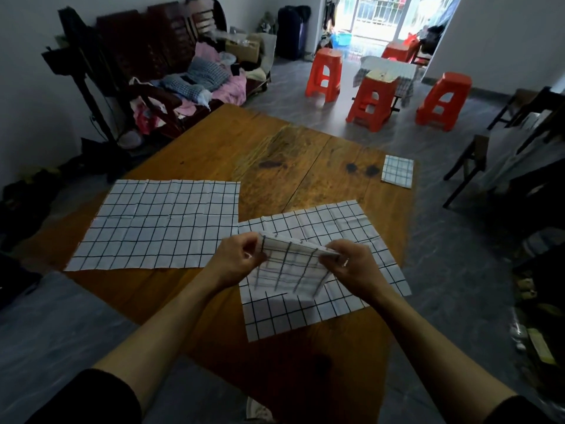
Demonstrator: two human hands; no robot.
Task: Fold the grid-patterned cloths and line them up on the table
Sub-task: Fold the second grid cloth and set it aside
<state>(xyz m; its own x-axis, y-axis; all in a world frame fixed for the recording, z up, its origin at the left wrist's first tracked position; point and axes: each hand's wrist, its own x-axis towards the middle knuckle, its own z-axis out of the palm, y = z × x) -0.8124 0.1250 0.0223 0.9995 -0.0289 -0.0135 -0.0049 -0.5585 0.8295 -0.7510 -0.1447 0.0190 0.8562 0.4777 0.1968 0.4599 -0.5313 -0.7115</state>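
On the worktop [214, 154] two cloths lie flat, one folded far right [397, 172]. Your left hand [235, 260] and right hand [351, 266] pinch a half-folded cloth [293, 267]: light, limp; hold its corners.

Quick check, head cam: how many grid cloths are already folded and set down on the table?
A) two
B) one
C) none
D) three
B: only one small folded cloth sits at the table's far right; two cloths lie spread flat, and another cloth is held in both hands, left hand and right hand.
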